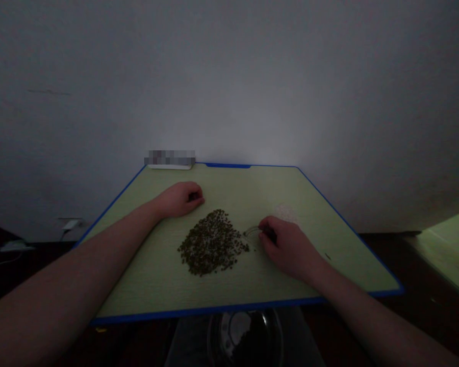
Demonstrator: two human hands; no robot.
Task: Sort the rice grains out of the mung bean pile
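Note:
A pile of small dark green-brown grains point(210, 244) mixed with white bits lies mid-table. To its right, my right hand point(286, 244) is closed in a pinch on thin curved tweezers point(252, 230), whose tip points left at the pile's right edge. Behind that hand spreads a small patch of whitish grains point(285, 211), partly covered by it. My left hand point(180, 199) rests on the table beyond the pile's upper left, fingers curled in, with nothing visible in them. Its palm is in shadow.
The pale green table point(145, 290) has a blue rim. A white flat object point(170, 166) sits at its back left corner. A small dark sliver point(328, 256) lies at right. Below the front edge, a shiny metal bowl point(225, 331) with dark contents stands on the lap.

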